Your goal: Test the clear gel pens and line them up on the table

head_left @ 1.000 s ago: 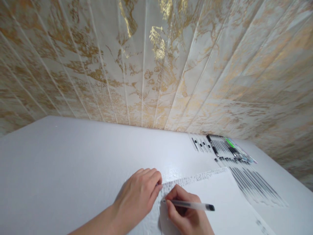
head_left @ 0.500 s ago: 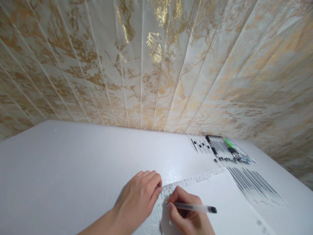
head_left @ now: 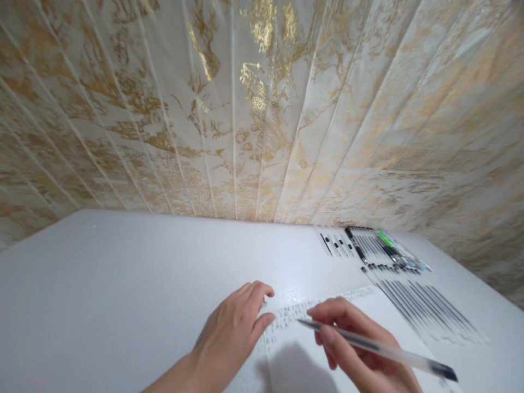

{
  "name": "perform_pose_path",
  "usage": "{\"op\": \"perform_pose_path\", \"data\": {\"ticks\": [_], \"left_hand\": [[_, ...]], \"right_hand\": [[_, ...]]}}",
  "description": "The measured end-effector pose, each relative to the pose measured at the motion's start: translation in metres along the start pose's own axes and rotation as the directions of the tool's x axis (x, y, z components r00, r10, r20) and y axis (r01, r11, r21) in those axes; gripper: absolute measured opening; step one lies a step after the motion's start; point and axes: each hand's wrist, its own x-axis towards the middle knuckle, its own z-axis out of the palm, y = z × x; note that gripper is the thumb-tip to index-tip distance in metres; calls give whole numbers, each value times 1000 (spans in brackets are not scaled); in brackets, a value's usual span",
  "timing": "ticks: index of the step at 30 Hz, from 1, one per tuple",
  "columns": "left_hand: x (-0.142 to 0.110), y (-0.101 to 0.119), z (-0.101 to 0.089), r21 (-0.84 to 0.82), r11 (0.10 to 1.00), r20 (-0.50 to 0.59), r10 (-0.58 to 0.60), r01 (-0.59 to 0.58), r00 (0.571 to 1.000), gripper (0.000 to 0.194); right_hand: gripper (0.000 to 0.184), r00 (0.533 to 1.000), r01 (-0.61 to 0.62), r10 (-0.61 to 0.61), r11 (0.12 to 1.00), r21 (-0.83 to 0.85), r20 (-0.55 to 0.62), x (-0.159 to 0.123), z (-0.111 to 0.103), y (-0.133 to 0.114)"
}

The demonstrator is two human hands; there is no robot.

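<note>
Fingers [head_left: 338, 308] of the right hand [head_left: 370, 328] are pinching a pen [head_left: 403, 356] toward its writing end, thumb and forefinger closing on the slim front of the barrel, which is seeming the right place for holding it. I'm judging it light and stiff, its smooth body probably slipping a little under dry skin, the fine tip being the part most easily harmed. It's slanting over the paper [head_left: 282, 344], tip aiming at the written lines [head_left: 289, 315]; whether the two are touching, I'm not managing to tell from this angle. The barrel is showing a frosted, see-through look with a dark core, its black end pointing off to the person's right. Across the page, the left hand [head_left: 233, 333] is resting by the paper's edge on the white table [head_left: 143, 289], thumb and forefinger standing apart, gripping nothing. Farther out, slim pen-like rods [head_left: 423, 302] are lying in a row.
</note>
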Motion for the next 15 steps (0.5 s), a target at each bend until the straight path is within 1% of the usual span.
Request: {"op": "perform_pose_path", "data": {"ticks": [2,5,8,10,13,15], "left_hand": [[-3,1,1,-94,995,-49,-19,14,999,27],[-7,4,3,-192,981,-75,-35,20,997,32],[-10,7,6,-253,967,-62,-40,23,997,34],[-11,8,7,-277,961,-49,-26,11,998,34],[-12,7,8,-292,956,-24,-4,-3,1000,35],[-12,7,8,-296,955,-7,6,-8,1000,36]], "right_hand": [[21,999,10,-12,999,-38,-45,5,-4,-1],[23,997,79,-81,994,-71,-19,7,0,4],[22,989,150,-148,987,-63,23,5,8,11],[20,985,171,-170,984,-43,39,3,12,14],[16,978,200,-198,979,-35,59,2,15,16],[14,969,240,-237,970,-44,64,2,16,18]]}}
